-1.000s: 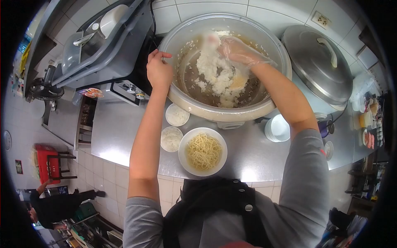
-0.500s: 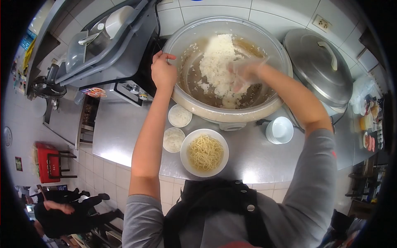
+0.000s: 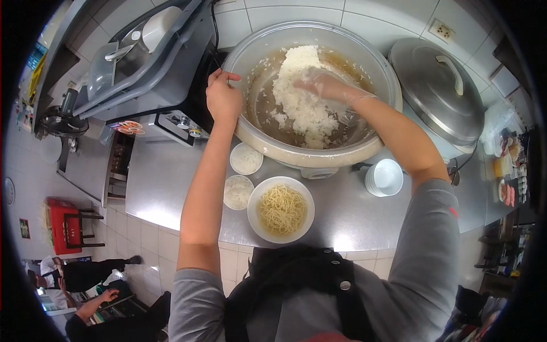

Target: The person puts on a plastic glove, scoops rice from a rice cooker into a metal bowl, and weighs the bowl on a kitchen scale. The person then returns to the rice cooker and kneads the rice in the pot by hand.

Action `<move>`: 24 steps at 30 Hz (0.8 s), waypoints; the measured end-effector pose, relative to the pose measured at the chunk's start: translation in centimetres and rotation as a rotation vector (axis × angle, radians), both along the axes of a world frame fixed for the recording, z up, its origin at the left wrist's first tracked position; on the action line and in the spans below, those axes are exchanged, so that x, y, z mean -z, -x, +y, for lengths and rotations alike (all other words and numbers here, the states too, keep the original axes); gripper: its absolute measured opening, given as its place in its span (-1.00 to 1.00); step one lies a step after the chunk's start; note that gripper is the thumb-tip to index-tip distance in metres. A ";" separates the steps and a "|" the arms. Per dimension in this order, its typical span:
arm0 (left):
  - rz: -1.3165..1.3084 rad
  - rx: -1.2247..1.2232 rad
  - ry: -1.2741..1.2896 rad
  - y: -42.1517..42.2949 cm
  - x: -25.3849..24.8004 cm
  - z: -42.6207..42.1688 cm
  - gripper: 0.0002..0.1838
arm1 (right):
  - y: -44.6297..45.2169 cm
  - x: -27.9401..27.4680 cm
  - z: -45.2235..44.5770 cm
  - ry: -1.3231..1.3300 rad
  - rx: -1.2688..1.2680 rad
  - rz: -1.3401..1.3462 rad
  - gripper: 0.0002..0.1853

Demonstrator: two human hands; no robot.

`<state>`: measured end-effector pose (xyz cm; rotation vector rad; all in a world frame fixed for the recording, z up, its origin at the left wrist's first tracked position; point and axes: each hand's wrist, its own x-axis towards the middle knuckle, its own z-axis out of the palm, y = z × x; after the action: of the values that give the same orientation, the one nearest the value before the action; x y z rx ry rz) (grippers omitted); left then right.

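A big round rice cooker [image 3: 393, 80] stands on the steel counter with a mound of cooked white rice [image 3: 305, 114] in its pot. My left hand [image 3: 223, 97] is closed on the left side of the cooker's rim. Inside the pot, my right hand [image 3: 322, 85] wears a loose clear plastic glove. Its fingers stretch leftward against the upper part of the mound, and the fingertips are partly blurred. In front of the cooker are two small white bowls of rice, one nearer bowl [image 3: 238, 192] and one farther bowl [image 3: 247, 158], beside a larger bowl of yellow noodles [image 3: 282, 210].
Stacked small white bowls [image 3: 384, 178] sit right of the noodles. A second cooker with a metal lid [image 3: 436, 91] stands at the right. Grey plastic bins [image 3: 165, 74] rest on an appliance at the left. Other people [image 3: 85, 279] are at the lower left.
My right hand has moved up and left across the rice, away from the mound's lower right side. My left hand stays at the rim. People in the background have shifted.
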<state>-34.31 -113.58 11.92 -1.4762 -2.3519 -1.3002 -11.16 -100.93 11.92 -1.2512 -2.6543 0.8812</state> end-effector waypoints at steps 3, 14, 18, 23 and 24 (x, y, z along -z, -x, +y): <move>0.018 0.000 -0.006 0.1 0.2 0.1 -0.66 | -0.3 0.3 1.4 -0.089 0.086 0.024 -0.33; 0.057 -0.021 -0.051 0.1 0.5 0.2 -0.70 | 3.8 -0.4 3.1 -0.240 -0.116 0.239 -0.48; 0.050 -0.029 -0.050 0.0 0.4 0.1 -0.69 | 5.2 -1.2 4.9 0.018 -0.365 -0.139 -0.20; 0.023 -0.016 -0.055 0.2 0.4 0.3 -0.68 | 8.4 1.6 2.6 -0.194 -0.299 -0.405 0.07; 0.016 -0.020 -0.050 0.2 0.5 0.3 -0.68 | 8.3 1.4 2.1 -0.144 -0.295 -0.361 0.12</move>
<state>-34.49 -113.29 11.38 -1.4392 -2.3008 -1.3274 -19.45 -98.80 10.49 -1.0908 -3.1810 0.5142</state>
